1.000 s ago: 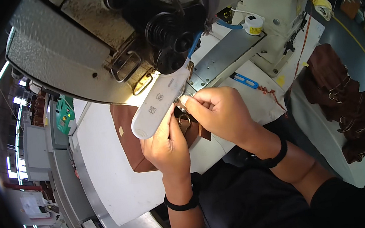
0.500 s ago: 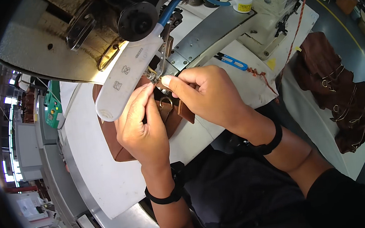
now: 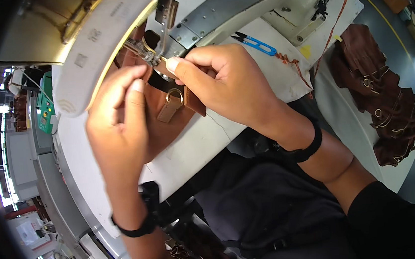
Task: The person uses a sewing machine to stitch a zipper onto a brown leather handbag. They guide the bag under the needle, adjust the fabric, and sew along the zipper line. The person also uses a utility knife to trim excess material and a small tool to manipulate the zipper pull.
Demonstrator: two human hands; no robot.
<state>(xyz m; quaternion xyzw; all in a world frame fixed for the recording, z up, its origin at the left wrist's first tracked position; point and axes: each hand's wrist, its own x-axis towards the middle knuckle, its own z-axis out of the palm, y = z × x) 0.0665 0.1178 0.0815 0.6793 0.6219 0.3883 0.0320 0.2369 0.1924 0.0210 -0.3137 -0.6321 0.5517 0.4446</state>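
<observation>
At the presser foot (image 3: 146, 53) of a sewing machine, my right hand (image 3: 235, 82) is closed, thumb against bent index finger. A small brass-coloured piece (image 3: 164, 59) shows at its fingertips, close beside the foot. My left hand (image 3: 118, 113) is raised over the work to the left, thumb and fingers curved and slightly apart, with nothing visible between them. Under both hands lies a brown leather piece (image 3: 160, 136), partly hidden by them. On it sits a leather tab (image 3: 168, 111) with a brass ring (image 3: 174, 96).
Blue thread snips (image 3: 258, 46) lie on the white table (image 3: 203, 135) beside the machine arm (image 3: 231, 10). An orange cord (image 3: 332, 45) runs past them. Stacked brown leather pieces with brass rings (image 3: 382, 100) are at right. A green box (image 3: 45, 112) stands at left.
My left hand has drawn away from the presser foot, leftward, and its fingertips have parted. My right hand keeps its pinch beside the foot. The whole view has shifted.
</observation>
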